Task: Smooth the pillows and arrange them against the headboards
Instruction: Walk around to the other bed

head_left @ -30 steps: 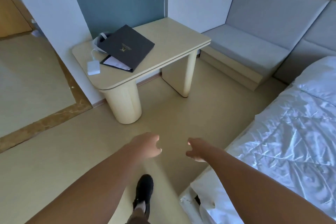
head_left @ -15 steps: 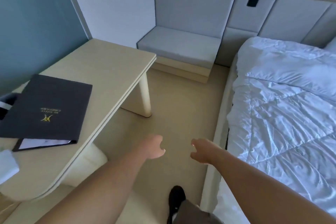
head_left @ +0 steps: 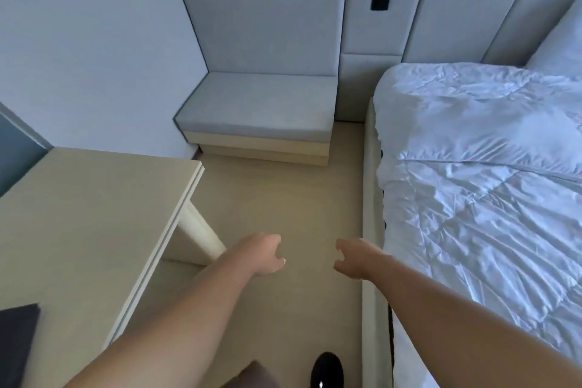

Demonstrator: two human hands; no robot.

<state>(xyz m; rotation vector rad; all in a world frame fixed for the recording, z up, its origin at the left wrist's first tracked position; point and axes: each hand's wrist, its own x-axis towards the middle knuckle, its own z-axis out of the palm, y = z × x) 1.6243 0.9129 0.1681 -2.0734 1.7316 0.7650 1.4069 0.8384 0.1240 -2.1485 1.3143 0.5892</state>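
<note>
Pillow leans on headboard at far right, well apart from both hands. Left hand and right hand hover over floor beside bed, fingers loosely curled, empty.

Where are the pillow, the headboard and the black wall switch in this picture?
pillow (head_left: 559, 44), head view, on its white face at the right edge.
headboard (head_left: 466, 22), head view, on a grey padded panel.
black wall switch (head_left: 381, 0), head view, on its centre.
</note>
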